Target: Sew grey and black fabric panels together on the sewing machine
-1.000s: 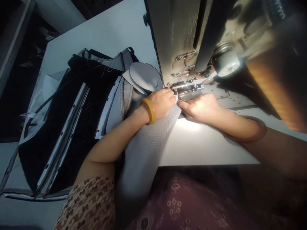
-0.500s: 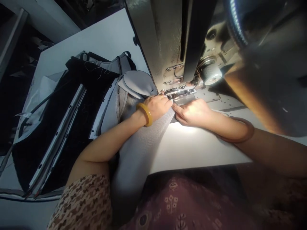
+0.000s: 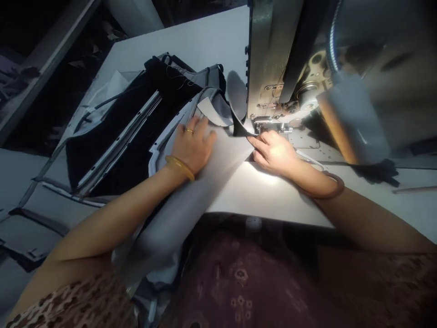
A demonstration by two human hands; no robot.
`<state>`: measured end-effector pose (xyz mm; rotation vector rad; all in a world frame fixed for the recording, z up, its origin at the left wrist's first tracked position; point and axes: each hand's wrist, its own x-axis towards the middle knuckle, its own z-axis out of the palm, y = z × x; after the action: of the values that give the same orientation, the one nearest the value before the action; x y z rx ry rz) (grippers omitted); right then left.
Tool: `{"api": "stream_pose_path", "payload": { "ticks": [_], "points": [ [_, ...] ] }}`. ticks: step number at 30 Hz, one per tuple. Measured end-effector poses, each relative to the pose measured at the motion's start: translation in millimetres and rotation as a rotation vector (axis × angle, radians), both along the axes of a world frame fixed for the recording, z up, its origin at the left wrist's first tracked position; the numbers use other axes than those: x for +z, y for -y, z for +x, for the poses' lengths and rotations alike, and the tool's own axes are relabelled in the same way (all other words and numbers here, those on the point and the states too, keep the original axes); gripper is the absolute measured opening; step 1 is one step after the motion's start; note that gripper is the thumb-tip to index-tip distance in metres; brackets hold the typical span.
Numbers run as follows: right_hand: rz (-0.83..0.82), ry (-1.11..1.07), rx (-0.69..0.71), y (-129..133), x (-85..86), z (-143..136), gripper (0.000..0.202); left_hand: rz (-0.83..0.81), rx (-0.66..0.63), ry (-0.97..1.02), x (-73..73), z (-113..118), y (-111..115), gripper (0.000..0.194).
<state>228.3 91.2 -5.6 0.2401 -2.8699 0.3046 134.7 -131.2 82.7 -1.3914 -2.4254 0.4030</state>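
Grey mesh fabric runs from the sewing machine's needle area down over the table's front edge. On its left part lies my left hand, slightly blurred, fingers spread, with a ring and a yellow bangle. My right hand is at the fabric's right edge by the presser foot, thumb and index finger pinching the edge. A dark grey curved flap stands up from the fabric beside the machine head. A white-edged strip lies just above my left hand.
Black fabric pieces with white strips are piled on the white table at the left. The sewing machine body rises at the right, with a blurred orange-edged part beside it.
My left hand has moved left, away from the needle area, and its fingers have spread. The grey flap now stands upright. My right hand stays by the presser foot. The view has shifted.
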Motion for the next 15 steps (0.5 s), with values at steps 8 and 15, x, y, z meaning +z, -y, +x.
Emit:
{"api": "stream_pose_path", "payload": {
  "ticks": [8,15],
  "points": [
    [-0.139,-0.018,0.173,30,15.6,-8,0.052,0.177,0.517,0.255,2.3,-11,54,0.065],
    [-0.319,-0.199,0.016,88,92.4,-100,0.048,0.549,0.479,0.242,-12.2,-8,71,0.047]
  ]
}}
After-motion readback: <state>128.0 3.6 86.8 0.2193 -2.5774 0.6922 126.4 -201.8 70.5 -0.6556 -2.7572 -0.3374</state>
